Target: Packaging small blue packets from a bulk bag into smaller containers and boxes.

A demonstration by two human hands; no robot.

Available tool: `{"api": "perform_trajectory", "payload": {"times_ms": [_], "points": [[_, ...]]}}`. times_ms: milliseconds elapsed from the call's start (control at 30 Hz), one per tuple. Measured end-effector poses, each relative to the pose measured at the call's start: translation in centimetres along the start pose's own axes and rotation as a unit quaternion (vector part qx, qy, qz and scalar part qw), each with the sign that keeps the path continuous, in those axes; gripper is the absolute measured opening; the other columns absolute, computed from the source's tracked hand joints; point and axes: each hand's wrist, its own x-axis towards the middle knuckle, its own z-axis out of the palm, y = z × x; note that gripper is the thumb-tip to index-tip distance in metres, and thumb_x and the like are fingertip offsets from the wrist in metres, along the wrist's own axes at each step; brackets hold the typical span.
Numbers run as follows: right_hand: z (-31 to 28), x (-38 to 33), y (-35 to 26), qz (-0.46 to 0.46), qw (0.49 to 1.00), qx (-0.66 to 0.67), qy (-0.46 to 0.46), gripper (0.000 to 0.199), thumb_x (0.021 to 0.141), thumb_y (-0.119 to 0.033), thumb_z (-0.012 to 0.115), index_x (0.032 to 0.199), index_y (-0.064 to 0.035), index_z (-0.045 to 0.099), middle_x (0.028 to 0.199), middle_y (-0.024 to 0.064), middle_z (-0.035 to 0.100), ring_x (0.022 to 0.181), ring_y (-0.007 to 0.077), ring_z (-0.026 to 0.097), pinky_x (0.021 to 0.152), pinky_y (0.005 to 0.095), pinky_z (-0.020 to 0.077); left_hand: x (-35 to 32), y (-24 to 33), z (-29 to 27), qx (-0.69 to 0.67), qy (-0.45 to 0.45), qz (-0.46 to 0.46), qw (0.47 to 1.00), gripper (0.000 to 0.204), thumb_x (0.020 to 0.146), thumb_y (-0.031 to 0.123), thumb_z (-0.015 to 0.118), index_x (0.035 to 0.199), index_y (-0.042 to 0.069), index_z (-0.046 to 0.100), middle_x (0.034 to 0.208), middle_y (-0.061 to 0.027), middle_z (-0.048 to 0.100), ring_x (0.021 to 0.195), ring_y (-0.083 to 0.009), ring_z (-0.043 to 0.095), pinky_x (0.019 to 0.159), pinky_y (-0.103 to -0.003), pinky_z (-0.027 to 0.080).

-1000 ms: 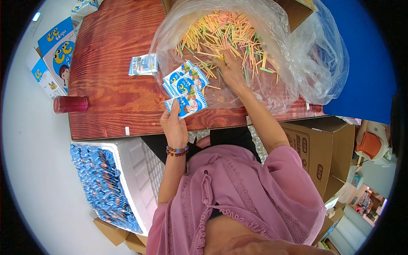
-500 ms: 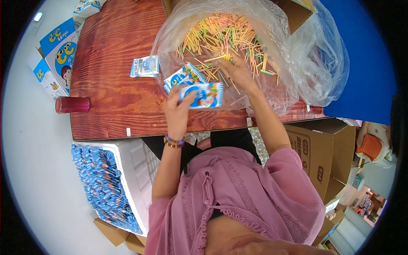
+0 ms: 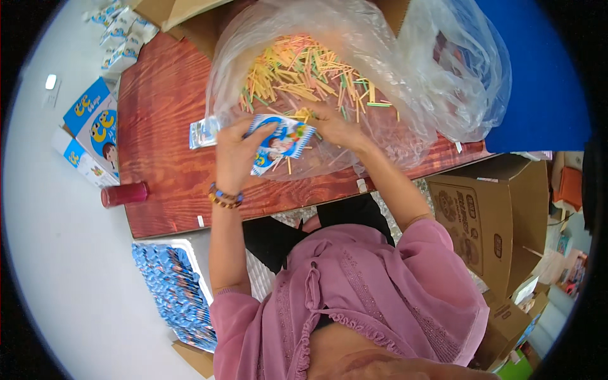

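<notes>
Packet (image 3: pixel 292 140) pinched in my left hand (image 3: pixel 235 142) near the front edge of the table (image 3: pixel 174 145), end facing my right hand (image 3: pixel 335 129), its grip closed on yellow sticks (image 3: pixel 304 114); clear plastic (image 3: pixel 415 95) likely shields the loose pile (image 3: pixel 297 60) from below.

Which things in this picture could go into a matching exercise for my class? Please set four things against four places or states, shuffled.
Things
1. left hand
2. right hand
3. red container
4. many blue packets

Places or states
A. at the left edge of the wooden table
B. holding yellow sticks
C. in a white box
D. holding a blue-and-white packet

Pairs: 1-D, 2-B, 3-A, 4-C
</notes>
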Motion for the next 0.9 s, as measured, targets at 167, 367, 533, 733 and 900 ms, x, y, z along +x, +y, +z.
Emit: {"api": "perform_trajectory", "payload": {"times_ms": [167,367,533,733,900], "points": [[1.5,-0.8,3.8,-0.162,0.929,-0.318,0.096,0.050,0.094,-0.030,0.052,0.141,-0.0136,0.044,0.139,0.0157,0.048,0.125,0.0256,0.049,0.101,0.0350,0.0400,0.8,6.9,-0.5,0.002,0.013,0.033,0.999,0.014,0.083,0.011,0.069,0.087,-0.003,0.070,0.072,-0.0021,0.065,0.063,-0.0044,0.054,0.056,-0.023,0.041],[2.5,-0.7,3.9,0.009,0.999,0.030,0.016,0.051,0.093,-0.028,0.052,0.139,-0.0093,0.044,0.140,0.0181,0.045,0.128,0.0336,0.045,0.105,0.0404,0.0353,6.3,16.5,7.6,-0.094,-0.055,0.160,0.981,0.025,0.084,0.021,0.070,0.084,-0.004,0.070,0.069,0.0006,0.064,0.064,-0.0034,0.052,0.056,-0.022,0.040],[1.9,-0.6,2.1,-0.013,0.999,0.041,0.013,0.044,0.091,-0.025,0.054,0.130,-0.0049,0.049,0.117,0.0237,0.058,0.111,0.0378,0.055,0.093,0.0457,0.0413,12.3,16.2,14.2,-0.158,-0.129,0.125,0.971,0.027,0.084,0.026,0.071,0.082,-0.002,0.070,0.066,0.0049,0.058,0.063,-0.0032,0.045,0.054,-0.023,0.036],[1.5,-1.0,0.8,-0.079,0.994,0.038,0.065,0.034,0.090,-0.021,0.055,0.119,-0.0029,0.054,0.111,0.0222,0.061,0.109,0.0368,0.056,0.095,0.0457,0.0395,9.5,13.6,9.5,-0.252,-0.028,0.069,0.965,0.021,0.089,0.019,0.066,0.090,-0.002,0.068,0.081,0.0009,0.064,0.072,-0.0043,0.053,0.063,-0.023,0.042],[3.3,-2.1,-0.1,-0.179,0.968,-0.160,0.075,0.017,0.088,-0.014,0.056,0.104,-0.0094,0.060,0.086,0.0133,0.063,0.103,0.0292,0.058,0.107,0.0506,0.0244,4.4,9.8,5.2,-0.423,0.060,0.017,0.904,0.018,0.096,0.012,0.055,0.108,0.000,0.062,0.103,-0.0061,0.065,0.091,-0.0139,0.062,0.080,-0.032,0.051]]}}
